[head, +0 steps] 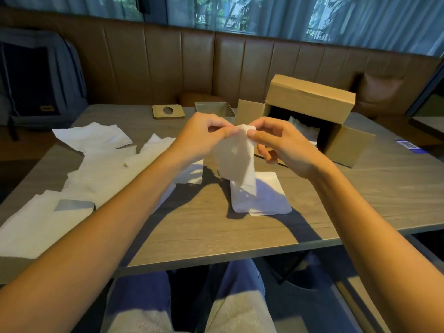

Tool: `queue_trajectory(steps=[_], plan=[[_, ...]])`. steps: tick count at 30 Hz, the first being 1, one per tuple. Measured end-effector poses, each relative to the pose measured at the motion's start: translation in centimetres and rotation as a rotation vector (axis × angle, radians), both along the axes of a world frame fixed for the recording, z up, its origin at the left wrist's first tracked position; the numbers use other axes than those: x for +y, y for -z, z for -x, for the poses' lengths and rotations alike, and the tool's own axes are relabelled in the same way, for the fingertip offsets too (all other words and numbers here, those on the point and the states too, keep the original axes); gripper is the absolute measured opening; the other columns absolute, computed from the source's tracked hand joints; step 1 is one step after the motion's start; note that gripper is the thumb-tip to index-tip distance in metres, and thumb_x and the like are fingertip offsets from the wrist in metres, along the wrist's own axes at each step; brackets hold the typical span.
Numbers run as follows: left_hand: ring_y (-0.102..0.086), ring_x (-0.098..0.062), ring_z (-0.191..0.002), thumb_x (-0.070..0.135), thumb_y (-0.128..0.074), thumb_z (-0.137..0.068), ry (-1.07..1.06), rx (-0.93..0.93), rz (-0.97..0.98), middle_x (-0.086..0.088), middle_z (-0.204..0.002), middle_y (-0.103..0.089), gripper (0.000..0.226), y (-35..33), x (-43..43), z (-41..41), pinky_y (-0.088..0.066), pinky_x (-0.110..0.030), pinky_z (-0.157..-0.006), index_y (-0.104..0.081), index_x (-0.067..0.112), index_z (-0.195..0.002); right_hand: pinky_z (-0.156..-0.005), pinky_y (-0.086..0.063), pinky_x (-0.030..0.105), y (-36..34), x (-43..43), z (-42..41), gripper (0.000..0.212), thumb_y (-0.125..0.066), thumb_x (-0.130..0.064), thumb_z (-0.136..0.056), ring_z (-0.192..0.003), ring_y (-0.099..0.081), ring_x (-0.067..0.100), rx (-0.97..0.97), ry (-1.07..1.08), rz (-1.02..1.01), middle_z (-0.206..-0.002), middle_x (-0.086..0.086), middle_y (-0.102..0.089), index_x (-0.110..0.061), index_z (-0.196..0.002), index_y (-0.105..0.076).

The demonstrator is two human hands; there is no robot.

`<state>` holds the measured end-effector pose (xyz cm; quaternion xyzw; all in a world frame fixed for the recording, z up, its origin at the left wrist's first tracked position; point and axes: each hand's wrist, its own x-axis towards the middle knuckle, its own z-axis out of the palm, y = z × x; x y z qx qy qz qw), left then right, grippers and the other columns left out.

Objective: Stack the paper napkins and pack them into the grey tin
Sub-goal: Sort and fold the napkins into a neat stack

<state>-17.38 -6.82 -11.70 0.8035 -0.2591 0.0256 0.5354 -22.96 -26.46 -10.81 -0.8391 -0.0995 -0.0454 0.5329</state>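
Above the middle of the worktop (204, 227) we hold one paper napkin (236, 162) by its top edge, left hand (204, 133) and right hand (283, 145) each pinching it between thumb and forefinger. The sheet hangs limp over a small stack (266, 200) lying flat below. The risk, as we judge it, is the thin paper tearing if we pull the corners apart too sharply, or landing askew on the stack, whose edges look uneven. The loose napkins (96, 169) spread at our left could slide off the near edge if a forearm brushes them. The grey tin (215, 111) stands behind our hands, open, and we see no napkins in it. A wooden lid (168, 111) lies just beside it. The cardboard box (310, 109), on its side and open towards us, holds something white.
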Motion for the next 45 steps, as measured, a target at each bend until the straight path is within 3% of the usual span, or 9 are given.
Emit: queue_trajectory(steps=[5, 14, 21, 24, 27, 31, 34, 38, 45], plan=[[-0.058, -0.007, -0.093, 0.029, -0.058, -0.099, 0.043, 0.041, -0.025, 0.013, -0.096, -0.063, 0.011, -1.1, 1.7, -0.4, -0.044, -0.016, -0.074, -0.069, 0.030, -0.100, -0.067, -0.050, 0.020, 0.0, 1.0, -0.9, 0.024, -0.061, -0.035, -0.097, -0.075, -0.063, 0.011, -0.034, 0.047, -0.015, -0.083, 0.001, -0.066, -0.022, -0.078, -0.067], [-0.062, -0.009, -0.095, 0.034, -0.066, -0.094, 0.000, 0.085, -0.170, 0.009, -0.096, -0.069, 0.012, -0.5, 5.6, -1.8, -0.047, -0.025, -0.072, -0.076, 0.028, -0.094, -0.063, -0.057, 0.027, 1.2, -0.2, -1.4, 0.027, -0.067, -0.049, -0.088, -0.079, -0.067, 0.016, -0.070, 0.108, 0.348, -0.084, -0.001, -0.073, -0.024, -0.087, -0.078], [-0.058, -0.004, -0.096, 0.032, -0.073, -0.089, -0.038, 0.093, -0.235, 0.009, -0.097, -0.066, 0.013, 1.2, 7.2, -2.8, -0.044, -0.023, -0.076, -0.074, 0.019, -0.092, -0.072, -0.061, 0.036, 2.1, -1.7, -2.0, 0.028, -0.068, -0.041, -0.090, -0.085, -0.068, 0.020, -0.076, 0.178, 0.335, -0.088, 0.004, -0.072, -0.016, -0.095, -0.078], [-0.055, -0.010, -0.107, 0.032, -0.071, -0.091, -0.095, 0.049, -0.366, 0.010, -0.106, -0.061, 0.014, 2.7, 6.7, -3.1, -0.042, -0.030, -0.085, -0.070, 0.022, -0.100, -0.070, -0.064, 0.041, 3.0, -1.8, -2.3, 0.023, -0.067, -0.038, -0.093, -0.083, -0.070, 0.027, -0.012, 0.243, 0.229, -0.090, 0.009, -0.072, -0.017, -0.097, -0.075], [-0.049, -0.024, -0.125, 0.039, -0.064, -0.095, -0.153, -0.118, -0.581, -0.001, -0.129, -0.056, 0.037, 3.7, 4.9, -3.0, -0.043, -0.037, -0.091, -0.057, 0.027, -0.129, -0.055, -0.052, 0.020, 4.2, -1.0, -2.7, 0.020, -0.061, -0.032, -0.098, -0.074, -0.065, 0.018, -0.041, 0.298, 0.304, -0.082, 0.004, -0.070, -0.017, -0.097, -0.073], [-0.022, -0.021, -0.146, 0.055, -0.059, -0.093, 0.123, -0.171, -0.633, 0.001, -0.158, -0.029, 0.071, 3.8, 2.5, -2.9, -0.027, -0.044, -0.114, -0.031, 0.032, -0.154, -0.053, -0.044, 0.013, 3.8, -0.3, -2.7, 0.021, -0.056, -0.031, -0.102, -0.069, -0.057, 0.008, -0.101, 0.221, 0.210, -0.080, -0.003, -0.065, -0.019, -0.096, -0.071], [-0.053, -0.015, -0.119, 0.046, -0.071, -0.087, 0.309, 0.038, -0.521, 0.001, -0.132, -0.057, 0.055, 3.2, 1.5, -3.5, -0.043, -0.038, -0.100, -0.054, 0.024, -0.135, -0.055, -0.043, 0.015, 2.4, -0.5, -2.2, 0.022, -0.054, -0.029, -0.103, -0.068, -0.053, 0.007, -0.176, 0.118, 0.194, -0.082, 0.001, -0.063, -0.015, -0.100, -0.070], [-0.064, -0.014, -0.083, 0.039, -0.076, -0.084, 0.294, 0.120, -0.415, 0.003, -0.087, -0.067, 0.016, 2.3, 1.6, -4.1, -0.048, -0.029, -0.068, -0.069, 0.025, -0.087, -0.073, -0.058, 0.046, 1.7, -2.3, -2.4, 0.024, -0.056, -0.031, -0.101, -0.088, -0.067, 0.028, -0.176, 0.194, 0.178, -0.096, 0.009, -0.069, -0.014, -0.103, -0.072], [-0.064, -0.023, -0.097, 0.046, -0.074, -0.082, 0.199, 0.228, -0.328, -0.008, -0.102, -0.069, 0.026, 2.0, 2.0, -3.8, -0.053, -0.036, -0.082, -0.070, 0.021, -0.092, -0.080, -0.061, 0.030, 2.9, -3.2, -2.5, 0.033, -0.059, -0.039, -0.098, -0.099, -0.066, 0.014, -0.048, 0.287, 0.233, -0.109, -0.008, -0.065, -0.026, -0.128, -0.061]])
